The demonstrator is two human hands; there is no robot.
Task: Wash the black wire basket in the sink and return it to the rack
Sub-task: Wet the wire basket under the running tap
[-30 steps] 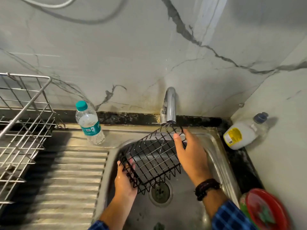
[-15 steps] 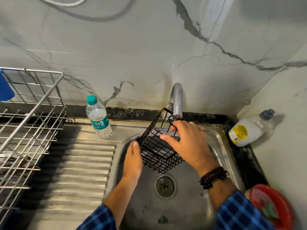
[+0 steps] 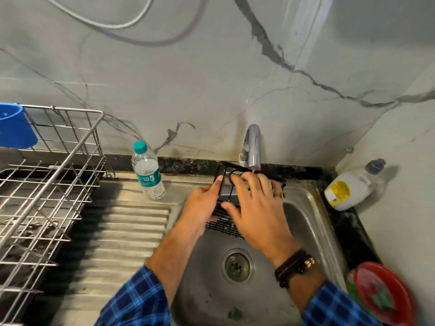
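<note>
The black wire basket [image 3: 223,223] is held over the back left of the steel sink [image 3: 313,231], just under the chrome tap [image 3: 253,147]. My left hand [image 3: 202,208] grips its left side, index finger along the rim. My right hand [image 3: 255,208] lies over its top and right side, covering most of it. Only the top rim and a strip of the bottom mesh show. The silver wire rack [image 3: 47,184] stands on the left of the counter. I cannot tell whether water runs.
A plastic water bottle [image 3: 148,171] stands on the ribbed drainboard [image 3: 113,243] beside the rack. A blue cup [image 3: 14,128] hangs on the rack's back. A soap bottle [image 3: 350,187] lies at the right corner. A red lid [image 3: 381,292] sits at the front right.
The basket has risen and turned closer under the tap. Both hands closed over it, my left hand moving from its lower edge up to its rim. The view shifted left.
</note>
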